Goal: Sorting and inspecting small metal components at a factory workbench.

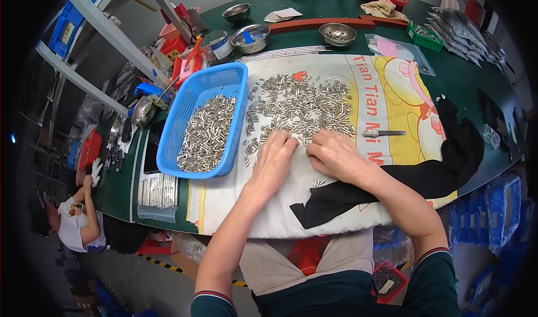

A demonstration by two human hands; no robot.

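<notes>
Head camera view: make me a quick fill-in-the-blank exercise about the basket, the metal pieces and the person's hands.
1. The perforated plastic basket is ____ in colour.
2. It stands on the ____ side of the loose pile of short metal cylinders.
3. Of the left hand and right hand, the one whose forearm crosses the black cloth is the ____ one.

Missing words: blue; left; right.

Pins [305, 101] beyond the fingers [316, 150]: metal, glossy, smooth
Basket [225, 78] left of the fingers: plastic, slightly glossy
Spread [283, 202] beneath the fingers: cloth, matt
Bowl [337, 43] well beyond the fingers: metal, polished
</notes>
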